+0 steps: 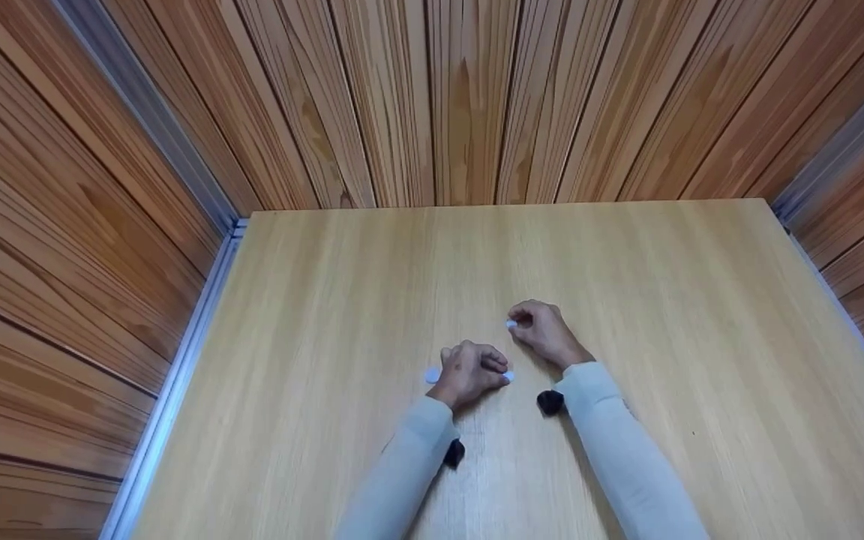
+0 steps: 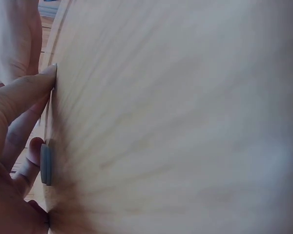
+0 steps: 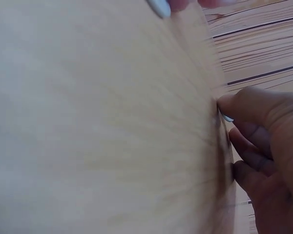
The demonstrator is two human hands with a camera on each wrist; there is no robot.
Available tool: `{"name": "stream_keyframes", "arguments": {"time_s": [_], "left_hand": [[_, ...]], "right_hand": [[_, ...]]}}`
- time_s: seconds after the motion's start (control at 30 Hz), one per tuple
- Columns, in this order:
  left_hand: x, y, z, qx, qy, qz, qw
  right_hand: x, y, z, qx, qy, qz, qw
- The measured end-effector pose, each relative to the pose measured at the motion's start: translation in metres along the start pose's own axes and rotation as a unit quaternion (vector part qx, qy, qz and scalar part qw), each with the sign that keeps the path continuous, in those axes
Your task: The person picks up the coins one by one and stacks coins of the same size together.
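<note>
Near the middle of the table, my left hand (image 1: 469, 373) has its thumb and fingertips pinching a small white disc (image 1: 508, 376) low over the wood. A second white disc (image 1: 432, 375) lies just left of that hand; in the left wrist view this flat round disc (image 2: 46, 165) shows a layered edge beside the curled outer fingers. Farther forward and to the right, my right hand (image 1: 544, 330) pinches another white disc (image 1: 511, 324) between thumb and finger. Its pale rim (image 3: 228, 118) peeks out under the thumb in the right wrist view, mostly hidden.
Both hands work over a light wooden table (image 1: 327, 300). Wood-plank walls (image 1: 469, 105) rise behind it and on both sides, with a metal rail (image 1: 177, 390) along the left edge. A dark wrist device (image 1: 550, 403) sits below the right cuff, another (image 1: 454, 454) below the left.
</note>
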State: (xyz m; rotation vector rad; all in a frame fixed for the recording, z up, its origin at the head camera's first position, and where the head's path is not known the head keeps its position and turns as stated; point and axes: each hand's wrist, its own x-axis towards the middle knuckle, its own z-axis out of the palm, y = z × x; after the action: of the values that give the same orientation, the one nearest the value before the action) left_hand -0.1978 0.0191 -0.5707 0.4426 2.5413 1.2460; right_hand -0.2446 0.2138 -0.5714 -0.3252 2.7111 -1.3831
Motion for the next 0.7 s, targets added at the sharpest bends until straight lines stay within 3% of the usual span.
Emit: {"name": "stream_keyframes", "arguments": {"time_s": [0.3, 0.7], "left_hand": [[0.000, 0.001, -0.001, -0.008, -0.009, -0.021, 0.9997], [0.000, 0.002, -0.001, -0.004, -0.012, -0.025, 0.9996]], "right_hand": [[-0.013, 0.002, -0.002, -0.034, 0.006, -0.028, 0.999], [-0.024, 0.004, -0.005, -0.054, -0.018, -0.021, 0.998]]}}
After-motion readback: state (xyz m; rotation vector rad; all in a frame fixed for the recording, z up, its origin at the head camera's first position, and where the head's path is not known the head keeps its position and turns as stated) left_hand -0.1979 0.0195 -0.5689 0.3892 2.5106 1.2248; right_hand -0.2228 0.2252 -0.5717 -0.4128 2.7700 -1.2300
